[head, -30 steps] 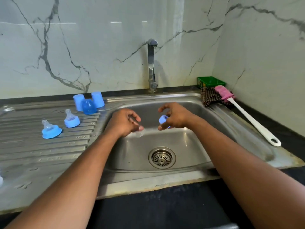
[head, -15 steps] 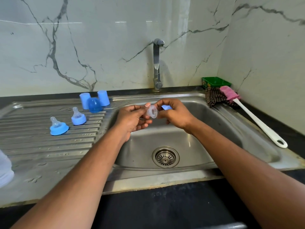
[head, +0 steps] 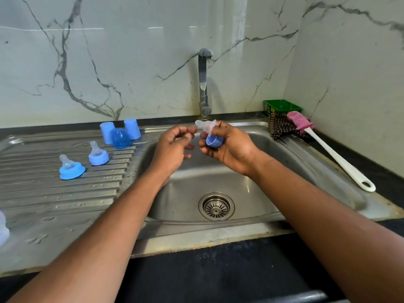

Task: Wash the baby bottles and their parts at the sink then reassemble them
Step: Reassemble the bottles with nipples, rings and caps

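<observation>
Bright, even daylight, seemingly from upper left. Pale reflected streaks on the glossy marble wall (head: 131,62). Soft sheen on the steel sink (head: 251,176) and drainboard (head: 54,193); only faint, diffuse shadows under the forearms. Sharp in the centre, slightly soft at the hands. Marked wide-angle bowing of counter edge and wall lines toward the borders.

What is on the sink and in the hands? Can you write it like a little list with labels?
right hand: holds a blue ring and a clear teat
left hand: fingers curled, holds nothing that shows
drainboard: two teats in blue rings, three blue caps
tap: no water shows
right rim: bottle brush, checked cloth, green box
</observation>
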